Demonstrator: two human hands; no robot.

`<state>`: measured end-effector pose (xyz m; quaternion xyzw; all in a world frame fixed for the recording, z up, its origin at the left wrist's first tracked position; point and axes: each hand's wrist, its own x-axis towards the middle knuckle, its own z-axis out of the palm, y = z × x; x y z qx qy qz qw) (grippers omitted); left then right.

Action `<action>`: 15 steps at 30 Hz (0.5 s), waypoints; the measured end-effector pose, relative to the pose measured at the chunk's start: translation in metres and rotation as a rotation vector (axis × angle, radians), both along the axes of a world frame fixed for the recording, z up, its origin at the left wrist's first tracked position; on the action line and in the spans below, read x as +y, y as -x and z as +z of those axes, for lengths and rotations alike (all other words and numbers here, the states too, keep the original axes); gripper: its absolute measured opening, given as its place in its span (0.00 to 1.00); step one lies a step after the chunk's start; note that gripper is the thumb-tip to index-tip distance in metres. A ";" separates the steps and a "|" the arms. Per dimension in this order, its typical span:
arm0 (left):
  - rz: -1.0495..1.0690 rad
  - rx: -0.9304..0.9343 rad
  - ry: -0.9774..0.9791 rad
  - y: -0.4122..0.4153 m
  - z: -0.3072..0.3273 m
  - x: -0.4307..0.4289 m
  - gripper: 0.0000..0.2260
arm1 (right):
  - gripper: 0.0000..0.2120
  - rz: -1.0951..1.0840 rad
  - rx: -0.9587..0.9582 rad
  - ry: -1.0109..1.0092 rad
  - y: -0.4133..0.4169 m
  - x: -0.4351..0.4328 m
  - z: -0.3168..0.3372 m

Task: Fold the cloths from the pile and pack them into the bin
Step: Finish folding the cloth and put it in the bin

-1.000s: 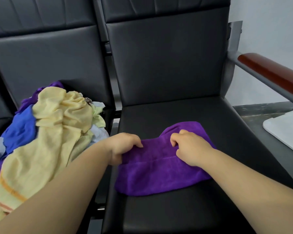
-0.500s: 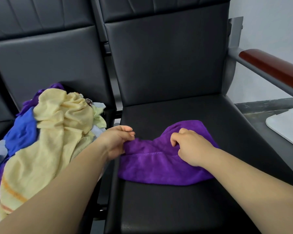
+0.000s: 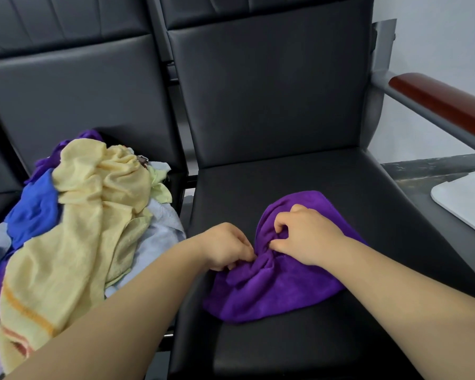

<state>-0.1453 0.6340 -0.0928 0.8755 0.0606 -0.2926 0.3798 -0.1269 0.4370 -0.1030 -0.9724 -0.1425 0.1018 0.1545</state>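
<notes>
Your purple cloth lies on the near half of the right-hand black seat, bunched and creased through the middle rather than flat. Your left hand comes in from the near left and meets the cloth at its left edge. Its fingers are curled and pinch a gathered twist of fabric. Your right hand sits on top of the cloth just to the right, knuckles up. Its fingers are curled down, with thumb and forefinger pinching a ridge of fabric. The two hands are nearly touching, with the twisted fold between them. The cloth's far edge arches up behind your right hand, and its near part spreads over the seat beneath your right forearm.

The pile sits on the seat to the left, across the gap between the seats and apart from the purple cloth. A yellow cloth with an orange stripe drapes over its top and down the near side. A blue cloth shows at its left, with pale blue and purple pieces underneath.

A wooden armrest runs along the right side of the seat. Beyond it lies a white thing with rounded corners, cut off by the frame edge, and you cannot tell whether it is the bin.
</notes>
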 end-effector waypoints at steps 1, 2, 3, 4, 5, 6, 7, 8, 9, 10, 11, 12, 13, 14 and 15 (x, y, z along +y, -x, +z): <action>-0.017 0.007 -0.013 0.000 0.001 -0.001 0.03 | 0.13 0.006 0.009 -0.003 0.000 -0.001 0.000; -0.029 0.007 -0.019 0.001 0.002 -0.002 0.04 | 0.14 0.011 0.016 -0.003 -0.001 -0.002 0.000; -0.030 -0.001 -0.012 0.002 0.003 -0.005 0.05 | 0.16 0.016 0.022 -0.001 -0.001 -0.003 0.000; -0.010 -0.011 0.010 0.002 0.005 -0.007 0.05 | 0.18 0.019 0.031 0.002 -0.002 -0.004 0.000; 0.036 -0.025 0.053 0.002 0.008 -0.009 0.06 | 0.20 0.021 0.043 0.004 -0.002 -0.004 -0.001; 0.106 -0.035 0.114 0.001 0.009 -0.009 0.08 | 0.22 0.022 0.056 0.008 -0.003 -0.004 0.000; 0.175 -0.042 0.174 -0.001 0.011 -0.007 0.11 | 0.24 0.022 0.067 0.010 -0.003 -0.004 0.000; 0.236 -0.046 0.231 -0.003 0.011 -0.002 0.12 | 0.25 0.021 0.074 0.012 -0.003 -0.004 0.000; 0.292 -0.049 0.281 -0.006 0.011 0.003 0.12 | 0.25 0.022 0.078 0.012 -0.003 -0.004 0.001; 0.338 -0.040 0.323 -0.009 0.010 0.009 0.10 | 0.25 0.024 0.080 0.012 -0.003 -0.004 0.001; 0.370 -0.026 0.358 -0.011 0.009 0.016 0.09 | 0.25 0.025 0.080 0.011 -0.002 -0.005 0.001; 0.394 -0.009 0.387 -0.013 0.008 0.022 0.10 | 0.25 0.025 0.079 0.010 -0.002 -0.004 0.000; 0.418 0.003 0.415 -0.015 0.006 0.027 0.12 | 0.26 0.023 0.080 0.008 -0.002 -0.004 0.000; 0.441 -0.004 0.435 -0.018 0.005 0.032 0.13 | 0.26 0.021 0.082 0.008 -0.002 -0.004 0.000; 0.458 -0.033 0.452 -0.020 0.006 0.036 0.15 | 0.26 0.020 0.082 0.009 -0.002 -0.004 0.000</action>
